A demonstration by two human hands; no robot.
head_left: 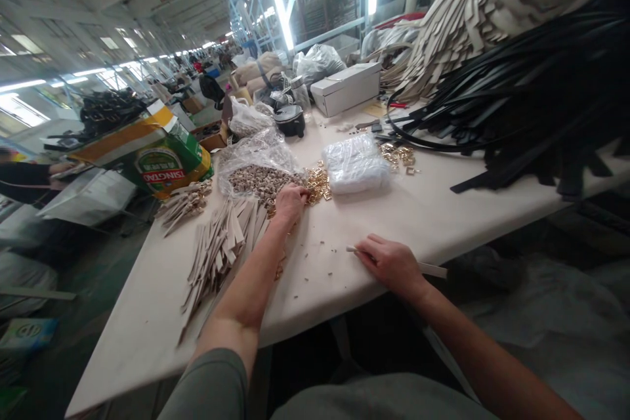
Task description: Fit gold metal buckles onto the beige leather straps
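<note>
My left hand (290, 202) reaches forward with curled fingers into a pile of small gold metal buckles (317, 184) on the white table (423, 216); what the fingers pinch is hidden. My right hand (388, 262) rests near the table's front edge, closed on a thin beige strap (433, 269) that lies flat along the edge. A heap of beige straps (216, 249) lies left of my left arm. An open clear bag of brownish small parts (256, 177) sits just beyond the left hand.
A white wrapped packet (357, 164) lies behind the buckles, more gold buckles (401, 156) beside it. Black straps (531, 92) and beige straps (462, 20) are heaped at the right. A white box (347, 86), a black pot (290, 121) and a green carton (162, 157) stand around.
</note>
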